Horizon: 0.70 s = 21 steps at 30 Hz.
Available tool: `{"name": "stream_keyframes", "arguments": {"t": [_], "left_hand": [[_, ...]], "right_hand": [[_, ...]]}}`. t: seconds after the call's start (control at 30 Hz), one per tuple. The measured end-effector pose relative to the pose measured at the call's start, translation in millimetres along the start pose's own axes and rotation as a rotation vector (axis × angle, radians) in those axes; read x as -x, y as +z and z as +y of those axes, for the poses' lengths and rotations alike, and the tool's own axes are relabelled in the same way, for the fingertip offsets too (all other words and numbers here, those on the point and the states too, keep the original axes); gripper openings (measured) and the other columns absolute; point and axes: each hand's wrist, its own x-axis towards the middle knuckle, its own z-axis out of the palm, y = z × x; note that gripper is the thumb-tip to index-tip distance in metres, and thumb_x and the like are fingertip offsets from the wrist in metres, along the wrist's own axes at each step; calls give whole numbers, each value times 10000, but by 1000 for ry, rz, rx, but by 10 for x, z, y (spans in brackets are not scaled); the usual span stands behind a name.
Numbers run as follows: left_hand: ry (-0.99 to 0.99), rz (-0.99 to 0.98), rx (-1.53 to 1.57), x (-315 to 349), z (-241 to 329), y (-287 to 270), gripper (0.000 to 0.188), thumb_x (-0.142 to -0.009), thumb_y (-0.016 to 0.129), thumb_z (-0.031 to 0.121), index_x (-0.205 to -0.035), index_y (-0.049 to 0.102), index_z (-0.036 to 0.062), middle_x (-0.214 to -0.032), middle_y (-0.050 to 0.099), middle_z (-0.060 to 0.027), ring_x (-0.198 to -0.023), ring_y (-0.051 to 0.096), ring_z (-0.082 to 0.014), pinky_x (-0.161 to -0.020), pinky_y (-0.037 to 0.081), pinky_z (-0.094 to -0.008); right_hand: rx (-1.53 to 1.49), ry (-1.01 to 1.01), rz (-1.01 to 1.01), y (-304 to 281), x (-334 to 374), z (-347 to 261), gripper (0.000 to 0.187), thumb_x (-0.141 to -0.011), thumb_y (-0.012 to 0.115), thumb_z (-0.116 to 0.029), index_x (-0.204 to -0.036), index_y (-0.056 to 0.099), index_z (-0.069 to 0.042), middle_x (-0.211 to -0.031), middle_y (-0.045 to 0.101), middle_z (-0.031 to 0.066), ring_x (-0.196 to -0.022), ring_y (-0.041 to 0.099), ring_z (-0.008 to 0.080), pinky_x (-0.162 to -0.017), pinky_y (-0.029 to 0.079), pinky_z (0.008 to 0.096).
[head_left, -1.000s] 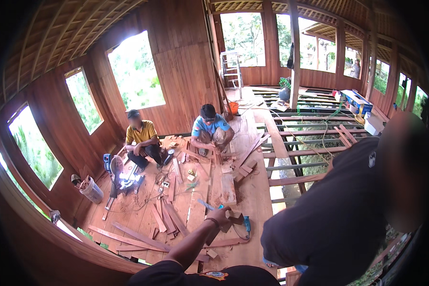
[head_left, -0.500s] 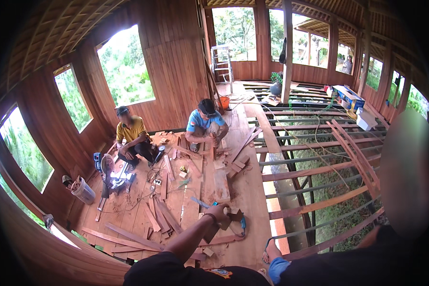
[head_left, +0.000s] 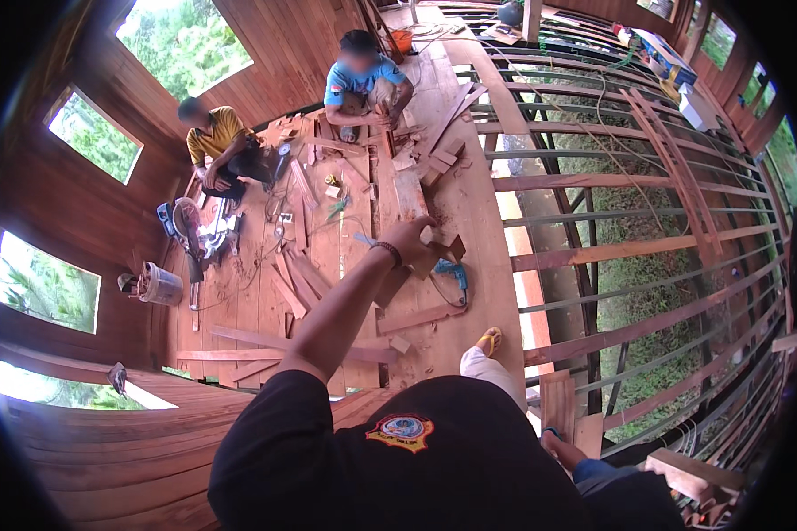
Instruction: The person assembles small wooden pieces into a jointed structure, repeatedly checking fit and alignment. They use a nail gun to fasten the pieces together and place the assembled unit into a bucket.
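Observation:
My left arm reaches forward over the plank floor. My left hand (head_left: pixel 407 242) is closed on short wooden pieces (head_left: pixel 448 245), their ends sticking out past my fingers. A blue power drill (head_left: pixel 454 273) lies on the boards just beyond them, to the right. A pale board (head_left: pixel 410 195) runs away from my hand, with wood shavings around it. My right hand is out of sight.
Two co-workers crouch ahead; one in blue (head_left: pixel 363 84) grips an upright wooden piece. Left stand a mitre saw (head_left: pixel 195 230) and a white bucket (head_left: pixel 162 285). Offcuts (head_left: pixel 301 274) litter the floor. Right, open joists (head_left: pixel 593 257) span a drop. Another person's leg (head_left: pixel 562 450) shows near me.
My view has tilted downward, showing more of my torso and my yellow-strapped sandal. My left hand keeps its hold on the wooden pieces. The co-worker in blue has raised their head.

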Motion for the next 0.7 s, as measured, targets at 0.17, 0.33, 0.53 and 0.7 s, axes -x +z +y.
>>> {"name": "stream_keyframes", "arguments": {"t": [0.17, 0.33, 0.53, 0.7], "left_hand": [[-83, 19, -71, -158, 365, -241, 585, -770, 730, 389, -1319, 607, 231, -1065, 723, -195, -1023, 687, -382, -860, 540, -457], [31, 112, -122, -501, 296, -222, 515, -776, 621, 219, -1291, 622, 217, -939, 716, -214, -911, 689, -400, -818, 549, -496], [-187, 65, -69, -807, 78, 10, 525, -779, 680, 268, -1298, 607, 234, -1014, 713, -224, -961, 681, -417, -836, 546, -499], [-264, 111, 18, -792, -298, 367, 506, -805, 703, 347, -1289, 608, 233, -957, 714, -192, -913, 693, -377, -813, 544, -470]], "right_hand": [[-42, -37, -53, 58, -257, -531, 310, -951, 620, -265, -1171, 622, -46, -895, 659, 102, -706, 666, 201, -589, 562, 348], [-106, -122, -119, -16, -762, -1259, 315, -958, 615, -266, -1178, 614, -40, -894, 655, 103, -700, 663, 199, -583, 562, 344], [-273, -23, -117, -349, -1237, -2019, 302, -980, 600, -272, -1176, 601, -42, -909, 647, 95, -690, 652, 181, -570, 557, 324], [-219, 90, -51, -639, -1511, -2279, 285, -1004, 581, -268, -1189, 581, -51, -879, 596, 79, -634, 591, 177, -537, 510, 330]]}}
